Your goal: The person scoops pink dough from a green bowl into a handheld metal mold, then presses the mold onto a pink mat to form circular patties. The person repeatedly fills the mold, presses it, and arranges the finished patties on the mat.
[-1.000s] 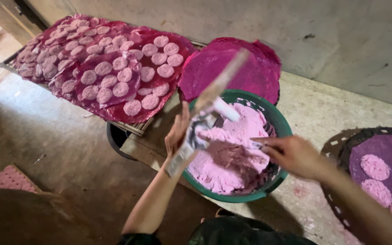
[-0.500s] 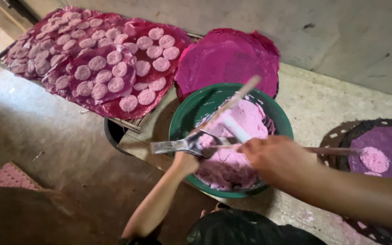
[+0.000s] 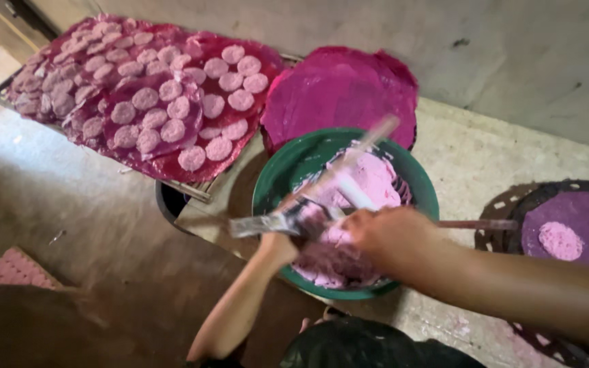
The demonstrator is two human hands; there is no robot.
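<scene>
A green bowl (image 3: pixel 277 174) of pale pink dough (image 3: pixel 376 180) stands on the concrete floor in front of me. My left hand (image 3: pixel 279 244) is at the bowl's near left rim, closed on a flat metal blade (image 3: pixel 260 225) that points left. A pale stick (image 3: pixel 366 146), blurred, slants up from that hand across the bowl. Over the bowl's near side, my right hand (image 3: pixel 386 235) is closed on a thin dark stick (image 3: pixel 478 224) that points right. I cannot tell whether the blade touches the dough.
A mesh tray (image 3: pixel 192 191) at the far left holds a red sheet with several pink dough discs (image 3: pixel 172 109). A round magenta sheet (image 3: pixel 339 88) lies behind the bowl. At right a dark woven tray (image 3: pixel 506 204) carries a purple sheet with a pink disc (image 3: pixel 559 240). A wall runs behind.
My left hand has swung the blade from upright to lying flat and pointing left. My right hand has moved left over the bowl's near side. The view has shifted slightly.
</scene>
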